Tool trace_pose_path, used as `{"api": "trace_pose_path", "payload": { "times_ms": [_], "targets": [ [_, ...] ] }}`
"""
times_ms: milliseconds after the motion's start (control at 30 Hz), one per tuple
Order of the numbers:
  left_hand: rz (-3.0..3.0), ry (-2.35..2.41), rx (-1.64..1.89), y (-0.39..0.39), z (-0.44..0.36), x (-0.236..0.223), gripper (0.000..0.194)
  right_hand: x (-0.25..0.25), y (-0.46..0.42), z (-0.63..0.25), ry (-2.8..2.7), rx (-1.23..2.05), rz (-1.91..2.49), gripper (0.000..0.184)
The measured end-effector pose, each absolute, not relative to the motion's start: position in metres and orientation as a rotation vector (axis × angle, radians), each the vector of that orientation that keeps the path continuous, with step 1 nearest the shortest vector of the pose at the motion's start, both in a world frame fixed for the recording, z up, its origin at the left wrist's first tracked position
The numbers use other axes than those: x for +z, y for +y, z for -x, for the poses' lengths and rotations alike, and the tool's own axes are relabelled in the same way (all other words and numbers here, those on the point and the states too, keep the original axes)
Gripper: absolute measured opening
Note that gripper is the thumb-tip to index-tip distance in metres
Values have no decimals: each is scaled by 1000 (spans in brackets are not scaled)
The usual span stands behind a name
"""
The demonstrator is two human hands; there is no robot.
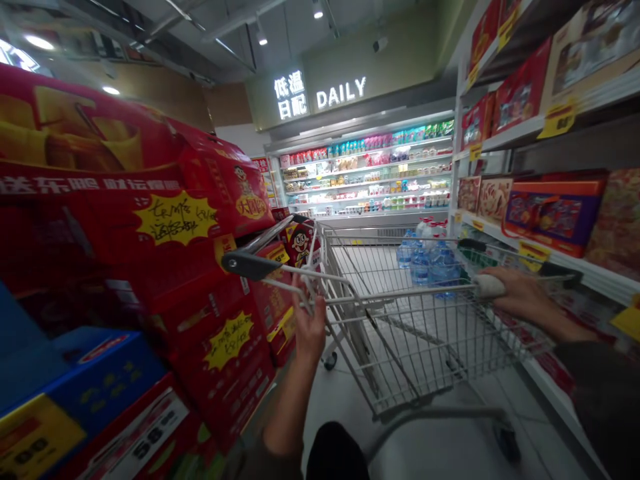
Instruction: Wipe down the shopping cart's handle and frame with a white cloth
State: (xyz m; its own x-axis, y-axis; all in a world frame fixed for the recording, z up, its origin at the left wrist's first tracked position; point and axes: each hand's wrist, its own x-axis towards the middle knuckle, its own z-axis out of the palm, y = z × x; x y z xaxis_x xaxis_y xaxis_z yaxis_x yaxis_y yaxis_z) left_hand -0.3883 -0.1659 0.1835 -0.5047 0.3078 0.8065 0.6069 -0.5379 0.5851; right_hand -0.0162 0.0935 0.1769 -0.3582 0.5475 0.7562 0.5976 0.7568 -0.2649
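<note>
Gripping: left hand [309, 330], lower centre; right hand [520, 298], right; both curled around one cart [403, 294]
Starburst signs [176, 218]: two, left of frame

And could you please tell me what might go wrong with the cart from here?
The dark end grip of the shopping cart looks close to the stacked red boxes, so it could scrape or knock them. The left hand, around the cart's bars on that side, might get pinched if the cart swings that way. Opposite, the right hand is near the shelving, so knuckles could bump it during a turn.
</note>
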Motion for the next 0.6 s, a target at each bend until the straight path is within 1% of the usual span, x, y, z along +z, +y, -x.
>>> {"api": "trace_pose_path", "payload": {
  "times_ms": [67, 167, 300, 433, 500, 600],
  "targets": [
    [1508, -1324, -2382, -158, 375, 183, 67, 190, 65, 46, -2156, -61, 852, 49],
    [1471, -1303, -2486, -154, 349, 180, 65, 206, 20, 90, -2228, -40, 744, 50],
    [1436, -1416, -2397, -157, 323, 176, 68, 221, -35, 130, -2244, 80, 577, 48],
    [1511, -1524, -2225, -155, 302, 173, 72, 233, -75, 146, -2057, 385, 475, 47],
    [1558, -1564, -2119, -153, 291, 173, 74, 239, -85, 146, -1888, 525, 487, 44],
    [1655, -1623, -1998, -153, 275, 175, 75, 248, -84, 137, -1805, 609, 480, 41]
  ]
}}
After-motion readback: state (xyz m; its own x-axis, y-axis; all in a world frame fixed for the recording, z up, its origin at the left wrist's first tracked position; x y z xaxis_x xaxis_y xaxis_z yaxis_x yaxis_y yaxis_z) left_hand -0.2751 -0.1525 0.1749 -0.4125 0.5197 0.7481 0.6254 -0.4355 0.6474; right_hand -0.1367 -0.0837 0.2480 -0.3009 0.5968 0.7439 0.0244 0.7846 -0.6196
